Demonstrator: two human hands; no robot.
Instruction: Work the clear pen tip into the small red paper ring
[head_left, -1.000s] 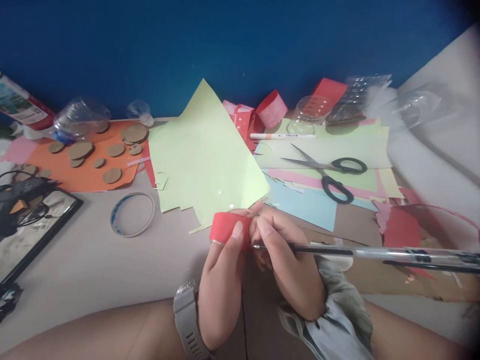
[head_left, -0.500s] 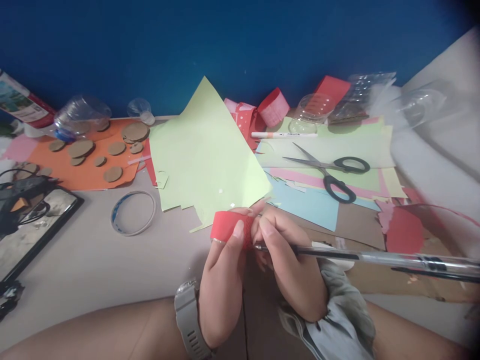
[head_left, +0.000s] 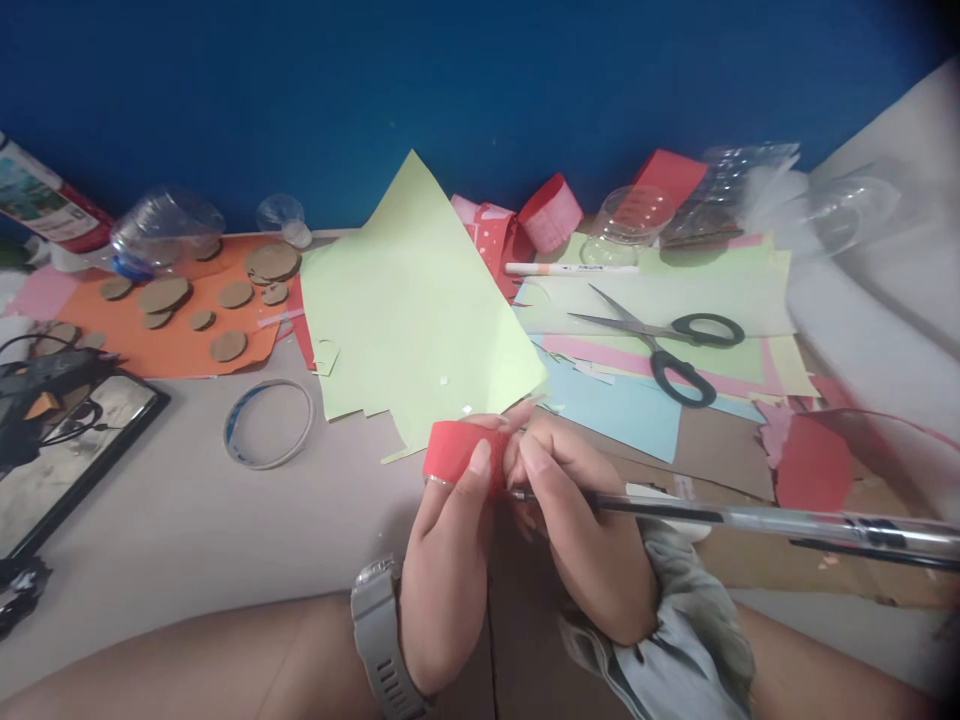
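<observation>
Near the front edge of the table, my left hand (head_left: 454, 545) is closed on a curled red paper strip (head_left: 450, 450), its thumb pressed on the outside. My right hand (head_left: 577, 520) is closed against the strip's right end, thumb and fingers pinched together. A clear pen (head_left: 735, 515) runs from under the right fingers out to the right, its tip close to the red paper. Just beyond both hands lies a pale green sheet (head_left: 420, 310) with ragged lower edges.
Black-handled scissors (head_left: 660, 335) lie on coloured papers at the right, below a white marker (head_left: 570, 269). A tape roll (head_left: 268, 425) and a phone (head_left: 75, 455) are at the left. Cardboard discs (head_left: 163, 295) rest on orange paper (head_left: 120, 345). A blue wall (head_left: 480, 90) stands behind.
The whole view has shifted very slightly. Both hands keep the same hold on the red strip, and the pen is in nearly the same place.
</observation>
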